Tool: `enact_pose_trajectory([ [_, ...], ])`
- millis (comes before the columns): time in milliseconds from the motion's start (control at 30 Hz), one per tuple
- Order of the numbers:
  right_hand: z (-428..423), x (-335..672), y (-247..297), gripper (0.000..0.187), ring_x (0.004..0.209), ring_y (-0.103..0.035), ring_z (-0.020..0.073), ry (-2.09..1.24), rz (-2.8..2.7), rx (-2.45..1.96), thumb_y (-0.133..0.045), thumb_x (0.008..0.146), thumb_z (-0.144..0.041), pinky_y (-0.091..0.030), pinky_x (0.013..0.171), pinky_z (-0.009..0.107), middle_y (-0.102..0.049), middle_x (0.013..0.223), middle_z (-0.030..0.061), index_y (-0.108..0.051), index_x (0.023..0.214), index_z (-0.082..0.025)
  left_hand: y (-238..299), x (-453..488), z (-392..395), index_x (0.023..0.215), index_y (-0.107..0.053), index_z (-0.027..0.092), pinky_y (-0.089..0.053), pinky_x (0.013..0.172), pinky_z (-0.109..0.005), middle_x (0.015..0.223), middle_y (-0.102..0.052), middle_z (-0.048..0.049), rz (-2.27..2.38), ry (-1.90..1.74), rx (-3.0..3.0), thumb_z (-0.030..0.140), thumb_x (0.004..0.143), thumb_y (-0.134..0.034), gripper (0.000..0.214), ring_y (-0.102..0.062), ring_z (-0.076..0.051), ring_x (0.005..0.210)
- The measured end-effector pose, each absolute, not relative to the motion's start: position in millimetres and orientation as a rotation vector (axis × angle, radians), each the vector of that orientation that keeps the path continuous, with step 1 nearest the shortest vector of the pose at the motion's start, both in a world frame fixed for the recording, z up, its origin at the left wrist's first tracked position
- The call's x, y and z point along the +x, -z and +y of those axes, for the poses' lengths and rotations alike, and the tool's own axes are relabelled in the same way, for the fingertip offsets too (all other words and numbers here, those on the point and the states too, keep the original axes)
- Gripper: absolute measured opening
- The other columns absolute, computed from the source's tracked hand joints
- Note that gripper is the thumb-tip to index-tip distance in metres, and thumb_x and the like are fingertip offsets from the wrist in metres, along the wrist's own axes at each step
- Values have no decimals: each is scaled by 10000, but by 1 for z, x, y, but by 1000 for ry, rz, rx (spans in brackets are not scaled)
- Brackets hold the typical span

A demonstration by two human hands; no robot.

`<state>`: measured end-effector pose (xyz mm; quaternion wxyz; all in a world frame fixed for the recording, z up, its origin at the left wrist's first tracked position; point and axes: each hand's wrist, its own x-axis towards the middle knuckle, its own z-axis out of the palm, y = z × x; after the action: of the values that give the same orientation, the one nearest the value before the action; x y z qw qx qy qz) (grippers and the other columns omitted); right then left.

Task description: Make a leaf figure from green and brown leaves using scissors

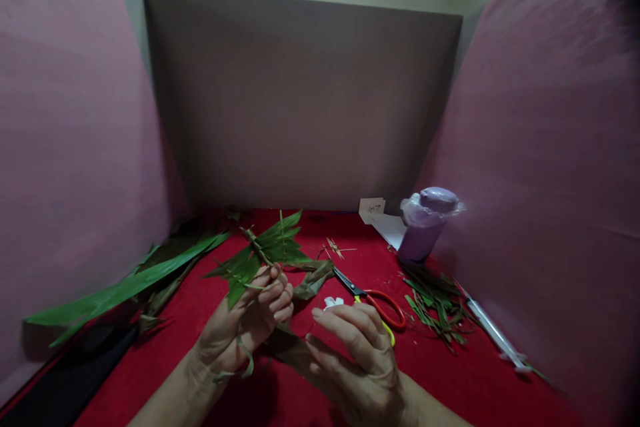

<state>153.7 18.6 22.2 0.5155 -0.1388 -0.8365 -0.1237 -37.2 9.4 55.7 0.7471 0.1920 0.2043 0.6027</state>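
My left hand (255,320) is closed, its fingertips pinching the stem of a green leaf figure (245,263) with jagged, wing-like pieces and a thin wrapped stalk. A narrow, pale green leaf strip (246,353) curls down over my wrist. Lower right, my right hand (357,360) is raised with bent, parted fingers; I cannot tell whether the thin line by its fingertips is held. Behind its thumb runs a dull brown leaf strip (295,350). Just beyond lie scissors (383,307) with red and yellow handles, partly hidden by my right hand, and a small white piece (333,302).
A red cloth (440,380) covers the surface between pink side panels. Long green leaves (135,287) lie at left over a black item (70,373). Thin sticks (336,250), a purple container (425,233) in plastic, leaf scraps (440,303) and a syringe-like tube (495,333) lie beyond and right.
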Motion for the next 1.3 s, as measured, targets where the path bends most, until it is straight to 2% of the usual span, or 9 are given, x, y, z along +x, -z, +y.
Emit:
enact_pose_trajectory([
  [200,19,153,-20,194,961,-555,215,297,-2006,-364,-586,772,-150,-423,835,380,-649,1062,69,-673,942,-185,-60,-43,11,780,-610,113,-409,464,-183,571,-463,23,385,-1370,445,57,772,-563,73,-451,-79,518],
  [333,20,153,-17,178,980,-550,213,301,-2012,-371,-591,776,-166,-409,866,387,-648,1056,66,-669,936,-185,-53,-49,12,771,-622,122,-464,517,-196,582,-517,7,467,-1401,446,27,696,-622,121,-499,-93,553],
  [467,20,153,-15,171,999,-542,211,294,-2009,-382,-611,771,-171,-405,877,387,-645,1070,58,-667,931,-190,-51,-53,14,802,-632,132,-507,574,-238,681,-593,-30,570,-1462,454,63,707,-619,118,-556,-127,635],
  [567,20,153,-16,172,982,-551,208,279,-2010,-381,-599,782,-168,-414,864,390,-648,1070,59,-664,939,-192,-56,-54,16,783,-621,119,-443,468,-181,610,-527,6,441,-1441,526,63,714,-616,89,-480,-78,527],
  [700,20,153,-17,168,977,-553,210,277,-2014,-383,-586,788,-180,-414,851,381,-650,1074,56,-668,934,-200,-63,-59,19,808,-606,102,-413,461,-158,611,-486,21,360,-1493,553,56,716,-618,103,-456,-58,525],
  [800,20,152,-16,161,995,-547,208,288,-2015,-415,-587,793,-188,-398,878,378,-655,1066,48,-669,930,-206,-66,-65,20,768,-583,106,-381,427,-153,567,-429,41,342,-1521,596,66,767,-566,44,-418,-51,486],
  [933,20,152,-14,157,1024,-533,207,317,-2019,-426,-580,807,-210,-366,921,388,-642,1097,40,-666,938,-213,-73,-71,15,730,-568,120,-371,414,-158,545,-398,50,382,-1523,641,75,788,-546,76,-402,-50,463],
  [1100,20,151,-13,146,1031,-527,207,355,-2027,-465,-580,805,-229,-352,929,393,-636,1099,36,-661,927,-232,-76,-74,0,627,-546,144,-383,421,-173,472,-370,63,361,-1517,747,134,734,-634,139,-393,-52,428],
  [1300,21,152,-14,147,1029,-523,209,340,-2051,-444,-592,789,-209,-375,897,382,-630,1100,49,-659,920,-219,-74,-83,-3,589,-518,176,-346,374,-164,430,-371,77,406,-1582,743,111,624,-709,205,-396,-55,390],
])
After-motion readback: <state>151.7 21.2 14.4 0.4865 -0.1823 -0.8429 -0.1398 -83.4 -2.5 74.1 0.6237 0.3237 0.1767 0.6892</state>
